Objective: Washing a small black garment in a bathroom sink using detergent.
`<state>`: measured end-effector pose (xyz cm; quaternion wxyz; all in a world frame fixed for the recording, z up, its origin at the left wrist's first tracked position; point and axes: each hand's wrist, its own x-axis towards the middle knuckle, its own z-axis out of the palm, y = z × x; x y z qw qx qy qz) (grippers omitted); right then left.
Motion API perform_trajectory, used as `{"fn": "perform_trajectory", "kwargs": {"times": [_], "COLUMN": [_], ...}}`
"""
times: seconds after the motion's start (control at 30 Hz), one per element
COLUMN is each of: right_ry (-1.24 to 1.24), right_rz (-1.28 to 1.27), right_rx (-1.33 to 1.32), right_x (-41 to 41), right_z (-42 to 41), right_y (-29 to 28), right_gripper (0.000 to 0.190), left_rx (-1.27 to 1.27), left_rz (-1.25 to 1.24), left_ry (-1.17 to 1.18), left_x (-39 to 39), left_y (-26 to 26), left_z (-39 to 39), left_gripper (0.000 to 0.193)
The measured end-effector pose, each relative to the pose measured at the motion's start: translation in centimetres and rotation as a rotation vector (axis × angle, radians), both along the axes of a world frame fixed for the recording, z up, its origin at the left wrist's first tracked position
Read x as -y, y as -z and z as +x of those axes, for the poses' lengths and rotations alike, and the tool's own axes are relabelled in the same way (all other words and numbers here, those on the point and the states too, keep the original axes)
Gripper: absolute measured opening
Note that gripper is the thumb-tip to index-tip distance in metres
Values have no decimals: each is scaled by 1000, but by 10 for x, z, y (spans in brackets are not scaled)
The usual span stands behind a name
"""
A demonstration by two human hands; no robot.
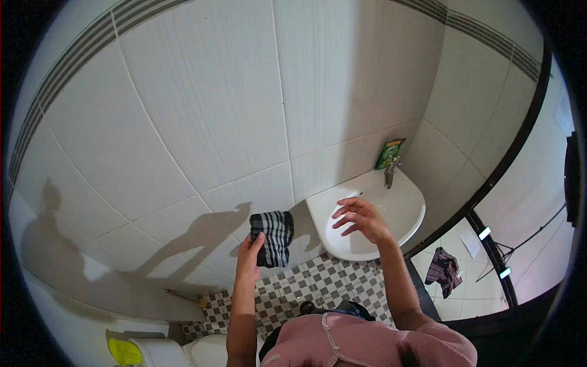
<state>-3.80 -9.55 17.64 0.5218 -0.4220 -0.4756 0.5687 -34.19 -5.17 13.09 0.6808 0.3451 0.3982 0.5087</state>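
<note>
A folded black-and-white striped cloth (277, 238) is gripped in my left hand (251, 257), the thumb on top of its left edge. It is held in front of the tiled wall, left of the white washbasin (316, 208). Over the basin's left part, my right hand (362, 220) is raised with its fingers apart and bent, holding nothing. A metal tap (389, 176) stands at the back of the basin. Behind the tap, a green packet (390, 153) leans against the wall.
A white toilet tank (158, 353) with a yellow-green item (125, 352) on it is at lower left. The floor has checkered tiles (300, 290). Beyond a dark door frame (431, 236) at right, a patterned cloth (444, 272) lies on pale floor tiles.
</note>
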Motion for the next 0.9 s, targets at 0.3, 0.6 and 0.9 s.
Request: {"fn": "perform_trajectory", "kwargs": {"times": [0.3,0.6,0.9], "right_ry": [233,516,1209], "right_rz": [47,-138,-103], "right_rx": [226,-594,-685], "right_x": [14,22,-26], "right_z": [3,-2,123], "right_y": [95,119,151], "right_gripper": [58,42,55], "left_rx": [-332,-496,-779], "left_rz": [280,792,1130], "left_ry": [-17,372,152], "left_x": [13,27,-27], "left_y": [12,22,89], "left_z": [56,139,187], "left_gripper": [28,45,13]}}
